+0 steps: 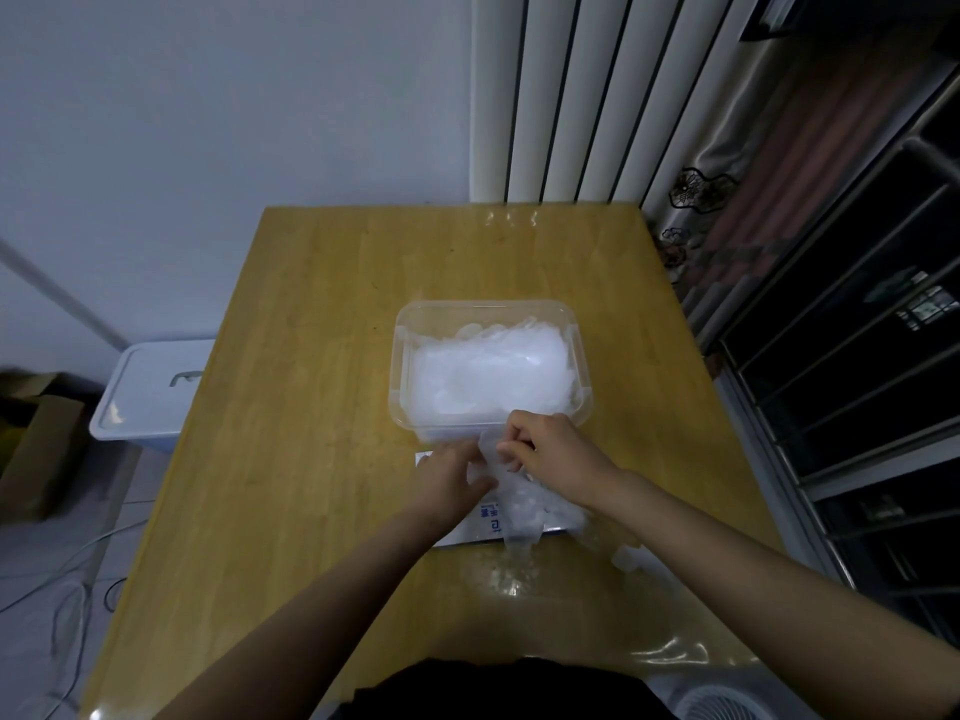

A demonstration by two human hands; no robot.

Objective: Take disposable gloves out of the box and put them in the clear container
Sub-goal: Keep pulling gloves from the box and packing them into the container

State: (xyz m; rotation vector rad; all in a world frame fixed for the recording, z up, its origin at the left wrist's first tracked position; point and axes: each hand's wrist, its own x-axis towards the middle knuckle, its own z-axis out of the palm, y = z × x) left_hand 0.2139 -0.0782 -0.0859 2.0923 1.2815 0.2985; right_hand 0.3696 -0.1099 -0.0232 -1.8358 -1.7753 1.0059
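Observation:
A clear plastic container [402,356] sits on the wooden table [311,407], holding a heap of thin translucent disposable gloves [488,371]. Just in front of it lies the flat white glove box [480,522] with blue print. My right hand [550,452] pinches a bunch of gloves [524,504] that trails down over the box. My left hand [452,478] rests on the box's left part, fingers touching the same bunch. A few loose gloves [623,556] lie on the table under my right forearm.
A white lidded bin [150,387] stands on the floor left of the table, beside cardboard boxes [36,444]. Cables trail on the floor at lower left. A radiator and curtain stand behind the table, dark shelving on the right, a white fan [722,706] at the bottom edge.

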